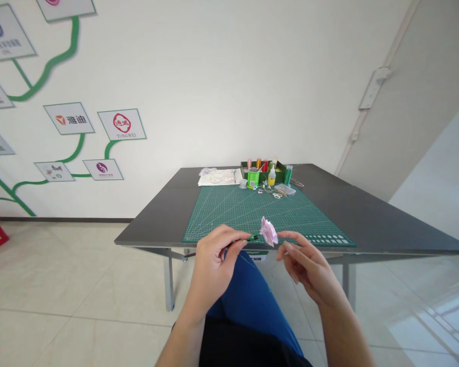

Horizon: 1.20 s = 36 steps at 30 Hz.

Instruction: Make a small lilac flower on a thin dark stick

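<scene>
A pale pink-lilac artificial flower (268, 232) on a short green stem (253, 237) is held above my lap, near the table's front edge. My left hand (220, 260) pinches the stem between thumb and fingers, so the rest of the stem is hidden in the grip. On the flower's right side is my right hand (306, 262), its index finger stretched out to the petals. The other fingers of that hand are loosely bent and apart, with nothing in them. Whether the fingertip touches the petal or is just beside it, I cannot tell.
A green cutting mat (229, 209) lies on the dark table (156, 214). At its far side are a dark green box (282, 176) of thread spools, a bright green can (253, 178), a glue bottle (271, 176), white-handled scissors (277, 195), a clear case (285, 189) and white sheets (220, 177).
</scene>
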### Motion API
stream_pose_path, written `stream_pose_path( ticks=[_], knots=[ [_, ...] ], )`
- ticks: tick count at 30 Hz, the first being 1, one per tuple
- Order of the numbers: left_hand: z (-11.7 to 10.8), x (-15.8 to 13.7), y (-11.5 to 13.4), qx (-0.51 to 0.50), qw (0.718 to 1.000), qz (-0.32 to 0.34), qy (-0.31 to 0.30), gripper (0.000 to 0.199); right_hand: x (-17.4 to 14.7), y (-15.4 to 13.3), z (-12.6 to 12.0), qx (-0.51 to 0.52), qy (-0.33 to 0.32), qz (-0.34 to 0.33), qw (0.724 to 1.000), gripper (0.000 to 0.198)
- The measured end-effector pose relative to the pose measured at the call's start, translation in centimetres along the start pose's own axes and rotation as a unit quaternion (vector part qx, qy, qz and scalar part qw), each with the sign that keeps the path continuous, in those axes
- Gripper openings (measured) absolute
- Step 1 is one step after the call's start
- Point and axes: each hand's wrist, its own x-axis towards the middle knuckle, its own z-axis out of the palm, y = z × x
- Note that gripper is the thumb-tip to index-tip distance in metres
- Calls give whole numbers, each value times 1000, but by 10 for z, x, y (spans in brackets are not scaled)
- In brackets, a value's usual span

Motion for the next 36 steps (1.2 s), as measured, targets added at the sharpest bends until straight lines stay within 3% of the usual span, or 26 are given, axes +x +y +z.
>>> stream_pose_path(
  ticks=[3,5,7,12,14,18,26,31,36],
  knots=[
    [2,0,-1,0,1000,1,-4,16,-1,-4,0,-53,93,-24,994,48],
    [3,0,-1,2,1000,6,-8,16,-6,-7,4,-76,103,-40,991,50],
    [6,0,0,7,1000,10,-13,17,-12,-8,13,-79,75,-53,993,50],
    [13,-1,5,4,1000,13,-28,20,-24,-4,45,-38,-67,-46,996,43],
    [15,-1,6,2,999,15,-33,24,-23,-2,58,3,-80,-57,995,36],
    [15,-2,6,1,1000,13,-19,25,-16,-1,74,107,-46,-70,991,28],
    [19,-3,2,18,1000,0,-1,19,-8,6,91,198,56,-78,975,32],
    [24,-3,2,20,999,-24,5,15,-2,9,97,219,56,-87,970,35],
    [25,2,4,44,999,-4,-4,11,1,7,96,215,78,-107,967,43]
  ],
)
